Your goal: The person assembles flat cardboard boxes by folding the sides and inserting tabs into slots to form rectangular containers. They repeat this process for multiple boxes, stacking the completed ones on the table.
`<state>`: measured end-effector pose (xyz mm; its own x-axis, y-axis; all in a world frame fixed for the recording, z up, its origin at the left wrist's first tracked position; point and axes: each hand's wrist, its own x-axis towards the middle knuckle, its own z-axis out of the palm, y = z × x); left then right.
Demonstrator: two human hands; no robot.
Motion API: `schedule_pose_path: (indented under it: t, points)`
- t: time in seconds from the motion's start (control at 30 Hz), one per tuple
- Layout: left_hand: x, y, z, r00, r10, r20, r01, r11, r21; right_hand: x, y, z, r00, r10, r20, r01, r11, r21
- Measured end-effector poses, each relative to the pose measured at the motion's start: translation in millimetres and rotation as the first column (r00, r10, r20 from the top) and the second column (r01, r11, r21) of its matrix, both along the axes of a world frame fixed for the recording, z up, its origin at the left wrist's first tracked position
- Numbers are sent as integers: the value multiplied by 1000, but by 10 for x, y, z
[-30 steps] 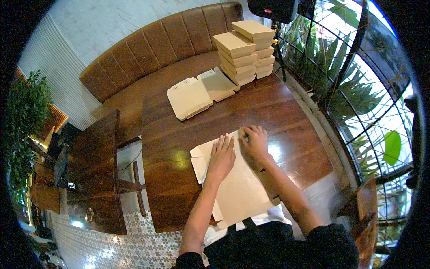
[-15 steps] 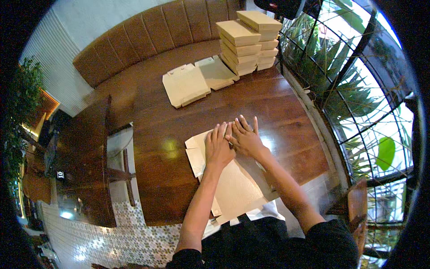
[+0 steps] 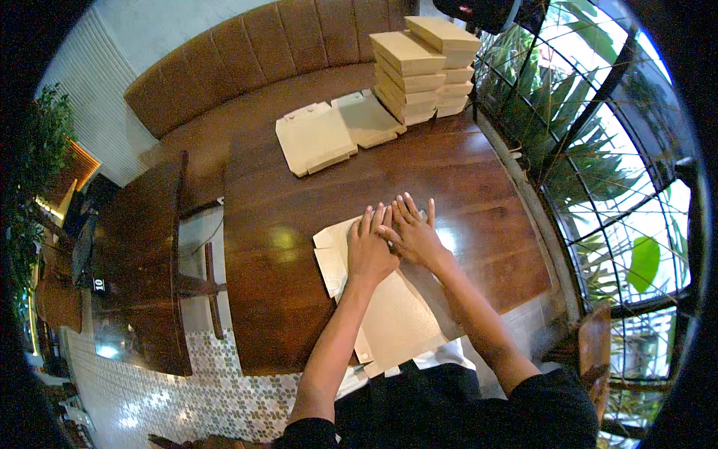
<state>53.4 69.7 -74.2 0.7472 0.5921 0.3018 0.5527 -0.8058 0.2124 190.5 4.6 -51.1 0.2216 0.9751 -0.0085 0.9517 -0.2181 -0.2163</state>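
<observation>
Here both hands, left hand (image 3: 370,251) and right hand (image 3: 415,236), press flat cardboard (image 3: 396,322) onto the desk (image 3: 284,224), fingers spread, box stacks (image 3: 422,63) at twelve o'clock.

1. Left hand (image 3: 370,251): bare, no glove, no ring or watch seen.
2. Right hand (image 3: 415,236): bare too, wrist w/o band.
3. Both forearms uncovered up to abt the elbow.
4. Black short-sleeved top (image 3: 449,408), plain dark fabric; white strip (image 3: 441,358) at its front edge.
</observation>
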Motion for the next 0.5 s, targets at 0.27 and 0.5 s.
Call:
schedule_pose_path:
  t: [0.27, 0.5]
  points:
    - [-4, 51, -1, 1000, -28, -8, 27, 998, -48, -56, -178, -36, 996, -16, -93, 19, 999, 36]
    - [5, 24, 42, 999, 8, -45, -10, 999, -35, -51, -13, 17, 999, -18, -30, 19, 999, 29]
